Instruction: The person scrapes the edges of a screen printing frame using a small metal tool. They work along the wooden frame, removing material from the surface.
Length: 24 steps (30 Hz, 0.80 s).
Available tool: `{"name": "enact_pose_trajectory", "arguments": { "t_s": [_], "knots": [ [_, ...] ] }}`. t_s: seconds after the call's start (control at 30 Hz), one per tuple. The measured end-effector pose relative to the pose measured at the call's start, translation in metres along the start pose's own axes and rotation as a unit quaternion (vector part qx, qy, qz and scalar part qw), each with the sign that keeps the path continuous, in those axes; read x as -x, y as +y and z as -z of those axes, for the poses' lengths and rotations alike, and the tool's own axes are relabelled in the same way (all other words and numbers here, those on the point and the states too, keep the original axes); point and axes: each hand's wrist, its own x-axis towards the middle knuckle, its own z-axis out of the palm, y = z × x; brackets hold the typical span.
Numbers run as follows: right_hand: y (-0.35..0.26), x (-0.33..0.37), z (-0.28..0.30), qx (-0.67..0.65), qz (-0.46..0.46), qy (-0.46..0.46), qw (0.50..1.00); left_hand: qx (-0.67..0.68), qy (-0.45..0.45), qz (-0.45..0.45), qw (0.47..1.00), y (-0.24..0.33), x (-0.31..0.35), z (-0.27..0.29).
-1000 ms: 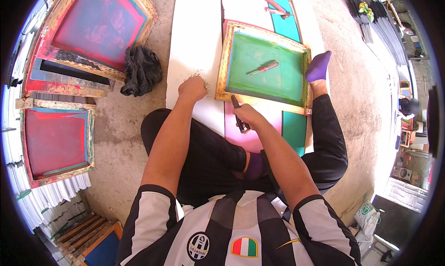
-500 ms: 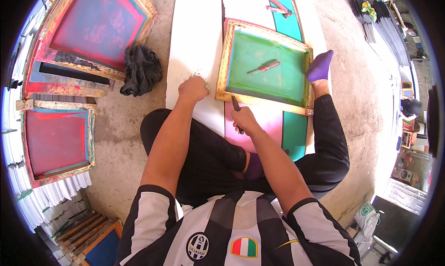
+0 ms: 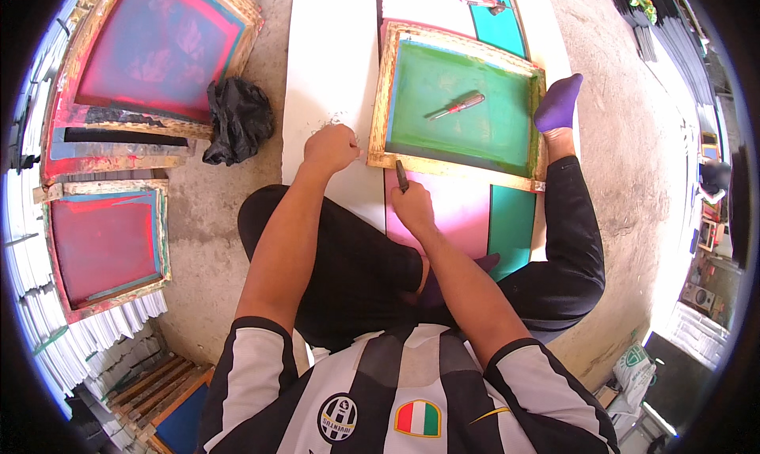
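At the floor's left edge lie two red-stained screens (image 3: 150, 46) and (image 3: 107, 240), with a black bag (image 3: 237, 117) crumpled between them and the white board (image 3: 328, 58). The left hand (image 3: 331, 148) is closed in a fist on that board, just beside the near left corner of the green frame (image 3: 459, 98); whether it grips anything I cannot tell. The right hand (image 3: 412, 208) has its fingers wrapped around a dark tool (image 3: 401, 174), whose tip touches the frame's near wooden edge (the pink sheet (image 3: 451, 208) lies right under the hand). A screwdriver (image 3: 455, 106) rests loose on the green mesh, and a purple sock (image 3: 558, 104) presses the frame's right edge. My worry: if the tool skids off the wood it could jab the mesh or the left hand close by, and a hard push could shift the frame, since only the fist and foot steady it.
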Motion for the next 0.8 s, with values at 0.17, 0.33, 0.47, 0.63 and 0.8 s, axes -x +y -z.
{"name": "enact_pose_trajectory", "arguments": {
  "t_s": [0.17, 0.33, 0.47, 0.63, 0.8],
  "knots": [
    [-0.004, 0.01, 0.005, -0.071, 0.005, -0.107, 0.992, 0.065, 0.039, -0.181, 0.981, 0.007, 0.012, -0.012],
    [-0.044, 0.029, 0.025, -0.164, -0.051, -0.195, 0.966, 0.001, 0.063, -0.256, 0.965, 0.01, 0.017, -0.015],
    [-0.048, 0.031, 0.028, -0.201, -0.056, -0.209, 0.955, -0.005, 0.061, -0.25, 0.966, 0.007, 0.016, -0.014],
    [-0.042, 0.026, 0.029, -0.255, -0.071, -0.246, 0.932, -0.006, 0.072, -0.237, 0.969, 0.006, 0.013, -0.016],
    [-0.03, 0.014, 0.031, -0.302, -0.125, -0.248, 0.912, 0.008, 0.054, -0.129, 0.99, 0.001, 0.006, -0.013]
  ]
}}
